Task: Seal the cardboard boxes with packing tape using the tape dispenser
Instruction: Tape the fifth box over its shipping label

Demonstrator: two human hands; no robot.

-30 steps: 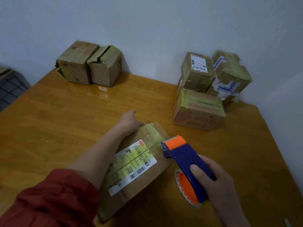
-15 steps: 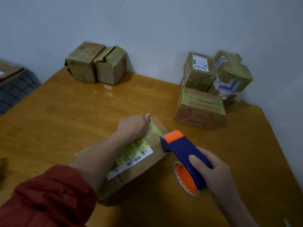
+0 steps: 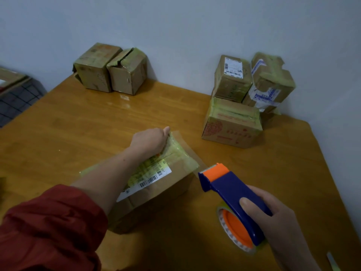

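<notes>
On the wooden desk (image 3: 78, 133) before us lies the cardboard box (image 3: 166, 184), label up, with greenish tape across its top. Our left hand (image 3: 150, 141) curls over the box's far end and grips it, and a red sleeve (image 3: 48, 227) covers the arm nearer us. Our right hand (image 3: 273, 218) is wrapped round the blue and orange tape dispenser (image 3: 230, 188), whose orange head sits just beside the box's right corner; we cannot tell whether it touches. Two taped boxes (image 3: 111, 69) stand at the far left by the wall, and a pile of taped boxes (image 3: 234, 118) at the far right.
</notes>
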